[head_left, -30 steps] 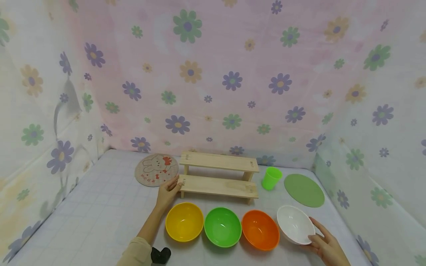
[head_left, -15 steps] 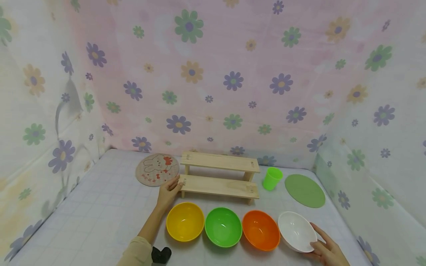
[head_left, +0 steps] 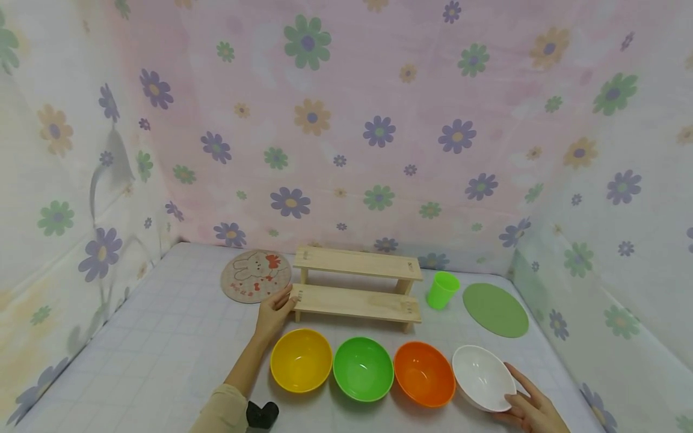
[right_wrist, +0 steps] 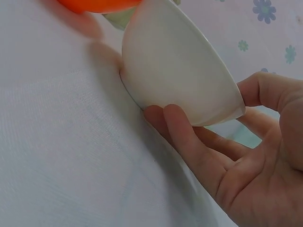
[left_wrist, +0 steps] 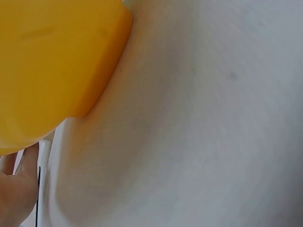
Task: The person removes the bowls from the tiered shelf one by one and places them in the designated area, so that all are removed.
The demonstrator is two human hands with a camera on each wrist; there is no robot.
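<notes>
At the right end of a row of bowls, the white bowl (head_left: 483,377) is tilted, and my right hand (head_left: 529,404) grips its right side. In the right wrist view the fingers (right_wrist: 187,137) spread under and along the bowl's outer wall, and its base is close over the cloth. My left hand (head_left: 274,313) holds the left end of the lower board of a two-step wooden shelf (head_left: 352,304), thumb at the front corner. In the left wrist view the yellow bowl (left_wrist: 57,61) partly hides that hand.
Yellow, green (head_left: 363,369) and orange bowls (head_left: 425,374) line the front. A green cup (head_left: 443,290) and green round mat (head_left: 495,310) lie back right; a rabbit-print mat (head_left: 255,276) lies back left. A black object (head_left: 262,415) sits near the left sleeve. Flowered cloth walls surround the table.
My right hand has brought the white bowl slightly toward me since one second ago; over the last half second it stays put. My left hand keeps its place on the shelf.
</notes>
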